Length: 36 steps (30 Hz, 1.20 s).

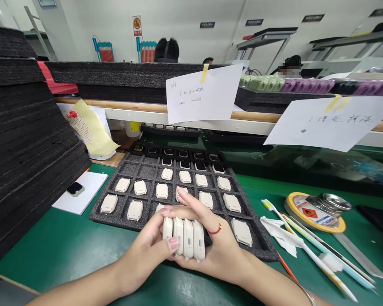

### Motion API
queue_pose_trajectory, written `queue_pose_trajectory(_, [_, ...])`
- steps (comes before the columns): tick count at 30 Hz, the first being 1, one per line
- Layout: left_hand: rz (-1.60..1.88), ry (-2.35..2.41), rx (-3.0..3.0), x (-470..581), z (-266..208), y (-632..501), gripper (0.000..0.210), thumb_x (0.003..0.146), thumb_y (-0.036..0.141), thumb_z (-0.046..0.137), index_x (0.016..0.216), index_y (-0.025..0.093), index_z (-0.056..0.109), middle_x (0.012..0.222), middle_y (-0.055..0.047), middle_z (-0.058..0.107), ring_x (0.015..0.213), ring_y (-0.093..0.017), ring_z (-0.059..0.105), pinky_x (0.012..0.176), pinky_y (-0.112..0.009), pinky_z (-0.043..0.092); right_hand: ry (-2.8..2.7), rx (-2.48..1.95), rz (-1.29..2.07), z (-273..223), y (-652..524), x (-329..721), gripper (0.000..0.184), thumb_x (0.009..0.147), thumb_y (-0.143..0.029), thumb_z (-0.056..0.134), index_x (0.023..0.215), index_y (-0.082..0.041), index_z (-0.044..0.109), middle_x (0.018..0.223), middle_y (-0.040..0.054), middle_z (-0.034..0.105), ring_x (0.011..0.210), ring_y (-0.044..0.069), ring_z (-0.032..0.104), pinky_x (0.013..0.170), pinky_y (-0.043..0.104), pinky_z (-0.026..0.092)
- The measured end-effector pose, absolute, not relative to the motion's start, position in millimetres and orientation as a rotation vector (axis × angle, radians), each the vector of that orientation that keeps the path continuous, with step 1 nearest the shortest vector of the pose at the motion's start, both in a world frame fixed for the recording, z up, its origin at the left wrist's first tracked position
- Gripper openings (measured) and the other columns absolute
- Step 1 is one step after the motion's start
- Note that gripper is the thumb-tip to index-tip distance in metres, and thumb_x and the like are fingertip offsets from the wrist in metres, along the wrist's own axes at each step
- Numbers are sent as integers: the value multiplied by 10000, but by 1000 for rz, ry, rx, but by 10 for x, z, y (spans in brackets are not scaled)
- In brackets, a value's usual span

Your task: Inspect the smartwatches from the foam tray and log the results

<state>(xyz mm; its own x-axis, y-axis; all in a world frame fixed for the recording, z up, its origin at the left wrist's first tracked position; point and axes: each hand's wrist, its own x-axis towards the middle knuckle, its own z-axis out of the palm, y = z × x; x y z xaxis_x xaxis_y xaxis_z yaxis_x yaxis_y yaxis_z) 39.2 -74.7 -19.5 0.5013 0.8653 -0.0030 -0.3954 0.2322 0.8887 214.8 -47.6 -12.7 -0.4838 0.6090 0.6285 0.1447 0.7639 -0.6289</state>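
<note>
Several off-white watch cases (187, 240) stand on edge in a row, pressed side by side between my two hands, their side slots facing me. My left hand (143, 250) is closed on the row from the left, thumb against the front edge of the cases. From below and the right, my right hand (225, 250) cups the same row, with its fingers reaching over the far side. Just beyond both hands lies a black foam tray (127, 169) whose compartments hold more off-white cases, such as a watch case (241, 231) at the right. My hands hide part of its near row.
Stacked black foam trays (22, 148) rise at the left, beside a white pad (78, 199) carrying a green watch (75, 188). At the right lie toothbrushes (319, 255), a tape roll (295, 208) and a steel ruler (359, 255). A shelf (140, 111) with paper notes spans the back.
</note>
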Motion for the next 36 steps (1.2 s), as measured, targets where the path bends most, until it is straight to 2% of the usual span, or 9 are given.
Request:
queue_pose_trajectory(3, [924, 640, 1093, 409, -142, -748, 390, 880, 402, 682, 1242, 297, 580, 1086, -17, 640, 1014, -162, 598, 943, -284, 477, -2044, -534, 633, -127, -477, 2142, 961, 786, -169, 750, 1557, -256, 183, 1197, 54, 698, 1164, 201, 652, 1074, 363, 478])
queue_pose_trajectory(7, [923, 717, 1183, 415, -121, -734, 449, 884, 456, 652, 1274, 253, 560, 1196, -72, 638, 1169, -243, 568, 993, -347, 471, -2058, -513, 632, -116, -476, 2134, 934, 807, -179, 742, 1555, -257, 188, 1199, 64, 699, 1169, 208, 649, 1052, 371, 500])
queue_pose_trajectory(13, [968, 762, 1245, 414, -171, -744, 497, 792, 391, 761, 1211, 203, 572, 1205, -94, 628, 1142, -270, 582, 987, -384, 473, -2115, -487, 566, -134, -472, 2127, 930, 815, -187, 725, 1562, -237, 174, 1225, 72, 702, 1197, 216, 633, 1104, 400, 452])
queue_pose_trajectory(18, [944, 781, 1248, 429, -135, -755, 461, 819, 362, 724, 1213, 189, 560, 1242, -111, 608, 1202, -273, 543, 1046, -411, 427, -2154, -472, 513, -145, -471, 2124, 966, 790, -149, 711, 1565, -242, 142, 1202, 63, 720, 1191, 211, 640, 1127, 397, 418])
queue_pose_trajectory(21, [963, 781, 1254, 438, -151, -749, 477, 803, 350, 742, 1211, 194, 551, 1247, -110, 600, 1209, -271, 541, 1049, -408, 421, -2161, -466, 500, -163, -466, 2127, 937, 823, -222, 713, 1566, -236, 144, 1218, 70, 712, 1202, 217, 634, 1136, 400, 407])
queue_pose_trajectory(24, [963, 757, 1215, 447, -195, -736, 587, 708, 355, 828, 1194, 194, 542, 1204, -107, 613, 1139, -275, 581, 975, -401, 470, -2180, -471, 497, -194, -463, 2133, 866, 896, -362, 663, 1570, -237, 135, 1245, 84, 697, 1225, 219, 620, 1146, 404, 397])
queue_pose_trajectory(26, [950, 784, 1192, 447, -214, -730, 638, 656, 338, 866, 1185, 193, 538, 1183, -103, 622, 1118, -275, 590, 960, -401, 475, -2214, -475, 476, -209, -465, 2136, 825, 935, -388, 611, 1575, -236, 114, 1256, 88, 690, 1255, 214, 598, 1160, 400, 380])
queue_pose_trajectory(33, [908, 819, 1176, 454, -171, -737, 500, 655, 299, 862, 1064, 180, 601, 1091, -80, 681, 1081, -283, 624, 936, -408, 496, -2306, -432, 360, -208, -464, 2145, 711, 1015, -345, 456, 1585, -232, 48, 1307, 102, 656, 1283, 198, 566, 1169, 426, 366])
queue_pose_trajectory(36, [972, 892, 1206, 459, -147, -730, 507, 642, 277, 874, 1069, 187, 614, 1085, -65, 694, 1074, -274, 632, 936, -386, 505, -2311, -455, 317, -190, -471, 2160, 785, 972, -348, 553, 1583, -240, 72, 1374, 132, 601, 1349, 241, 502, 1177, 479, 340])
